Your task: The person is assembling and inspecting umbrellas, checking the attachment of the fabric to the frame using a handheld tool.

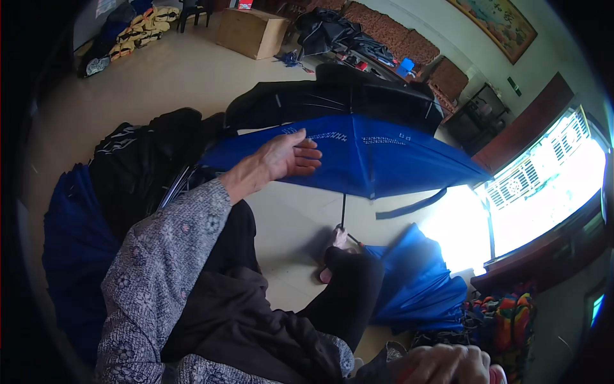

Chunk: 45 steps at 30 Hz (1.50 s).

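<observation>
My left hand [291, 155] reaches forward with its fingers stretched out, in front of an opened blue umbrella [409, 160]. The frame does not show clearly whether it touches the cloth. A thin dark shaft [343, 211] runs down from the canopy toward my foot, and a loose strap hangs from the canopy's edge. My right hand [441, 366] is low at the bottom right, its fingers curled. Something reddish shows beside it, but what the fingers hold is hidden. Behind the blue canopy spreads a black umbrella [256, 105].
Black folded cloth [144, 147] and blue cloth [77, 230] lie at my left. More blue cloth [416, 288] is beside my right knee, near a multicoloured bundle [511, 313]. Farther off stand a cardboard box [252, 33], yellow bundles [144, 32] and a brown sofa [390, 29].
</observation>
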Each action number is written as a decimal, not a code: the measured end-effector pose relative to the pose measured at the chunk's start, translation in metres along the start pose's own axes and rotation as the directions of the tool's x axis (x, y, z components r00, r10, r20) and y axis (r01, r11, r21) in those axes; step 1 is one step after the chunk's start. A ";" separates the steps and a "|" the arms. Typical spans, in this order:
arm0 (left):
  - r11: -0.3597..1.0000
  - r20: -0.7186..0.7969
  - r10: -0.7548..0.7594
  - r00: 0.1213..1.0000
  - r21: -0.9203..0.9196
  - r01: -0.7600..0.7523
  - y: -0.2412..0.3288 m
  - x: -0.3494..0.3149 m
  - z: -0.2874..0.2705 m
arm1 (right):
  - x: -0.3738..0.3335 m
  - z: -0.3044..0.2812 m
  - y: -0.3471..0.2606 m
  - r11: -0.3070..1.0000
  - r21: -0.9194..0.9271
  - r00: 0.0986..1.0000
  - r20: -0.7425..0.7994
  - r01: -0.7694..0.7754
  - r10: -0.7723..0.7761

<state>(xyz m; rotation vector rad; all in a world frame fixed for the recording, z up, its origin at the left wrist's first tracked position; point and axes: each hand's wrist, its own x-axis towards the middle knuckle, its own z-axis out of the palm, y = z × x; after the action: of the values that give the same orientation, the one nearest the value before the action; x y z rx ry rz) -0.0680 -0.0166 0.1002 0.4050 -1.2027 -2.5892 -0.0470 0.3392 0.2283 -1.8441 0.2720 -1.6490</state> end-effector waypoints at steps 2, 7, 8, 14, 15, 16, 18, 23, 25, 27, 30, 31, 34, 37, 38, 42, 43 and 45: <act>0.999 0.011 0.016 1.000 0.045 -0.017 -0.008 0.004 0.014 | -0.016 -0.027 -0.003 0.994 -0.054 0.995 -0.044 -0.092 0.089; 0.959 0.182 0.076 0.980 0.257 -0.122 -0.022 -0.005 0.024 | -0.049 -0.062 0.033 0.960 -0.144 0.616 -0.787 -0.239 0.035; 0.935 0.161 0.057 0.985 0.337 -0.109 -0.020 -0.007 0.024 | -0.046 -0.078 0.038 0.824 -0.352 0.608 -0.794 -0.444 -0.012; 0.849 0.264 0.141 0.954 0.463 -0.253 0.012 -0.017 0.020 | -0.024 -0.166 0.037 0.426 -0.639 0.638 -0.751 -0.640 -0.169; 0.836 0.248 0.124 0.961 0.496 -0.236 0.017 -0.020 0.020 | -0.020 -0.180 0.038 0.484 -0.630 0.613 -0.759 -0.607 -0.218; 0.819 0.223 0.120 0.967 0.529 -0.223 0.020 -0.024 0.020 | -0.018 -0.191 0.037 0.552 -0.593 0.550 -0.791 -0.586 -0.267; 0.813 0.216 0.113 0.970 0.540 -0.215 0.027 -0.030 0.021 | -0.012 -0.208 0.035 0.519 -0.576 0.560 -0.802 -0.631 -0.210; 0.870 0.191 0.178 0.965 0.428 -0.245 0.059 -0.037 0.010 | -0.017 -0.198 0.049 0.532 -0.383 0.421 -0.906 -0.755 -0.056; 0.898 0.159 0.192 0.968 0.370 -0.239 0.069 -0.036 0.003 | -0.030 -0.168 0.072 0.584 -0.315 0.406 -0.913 -0.748 0.028; 0.923 0.074 0.260 0.963 0.273 -0.270 0.071 -0.036 -0.006 | -0.048 -0.128 0.100 0.552 -0.224 0.378 -0.907 -0.803 0.183; 0.938 -0.010 0.123 0.992 0.328 -0.113 0.038 -0.042 -0.021 | -0.072 -0.055 0.149 0.393 -0.334 0.490 -0.766 -0.857 0.417; 0.939 -0.005 0.140 0.990 0.318 -0.131 0.025 -0.045 -0.027 | -0.077 -0.039 0.160 0.360 -0.591 0.692 -0.620 -0.721 0.369; 1.000 -0.103 -0.014 0.995 0.021 0.016 -0.004 -0.054 -0.048 | -0.090 0.012 0.175 0.243 -0.731 0.718 -0.451 -0.638 0.530; 0.987 -0.149 -0.014 0.989 -0.163 -0.011 -0.012 -0.045 -0.061 | -0.100 0.027 0.172 0.282 -0.669 0.684 -0.465 -0.687 0.562; 0.985 -0.118 0.001 0.993 -0.170 -0.021 -0.013 -0.037 -0.061 | -0.103 0.027 0.171 0.295 -0.632 0.659 -0.476 -0.716 0.582; 0.981 -0.002 0.020 1.000 -0.195 -0.021 -0.020 -0.003 -0.053 | -0.112 0.021 0.173 0.272 -0.664 0.677 -0.485 -0.697 0.553; 0.978 0.006 0.043 0.999 -0.205 -0.041 -0.024 0.003 -0.052 | -0.112 0.020 0.174 0.265 -0.665 0.673 -0.482 -0.698 0.561; 0.973 0.041 0.075 0.996 -0.223 -0.065 -0.030 0.010 -0.053 | -0.106 0.020 0.172 0.232 -0.552 0.562 -0.558 -0.801 0.611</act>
<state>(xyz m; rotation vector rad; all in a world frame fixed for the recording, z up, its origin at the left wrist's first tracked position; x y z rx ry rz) -0.0622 -0.0383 0.0424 0.2495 -0.9107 -2.6477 -0.0040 0.2703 0.0420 -1.5506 1.9287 -1.0389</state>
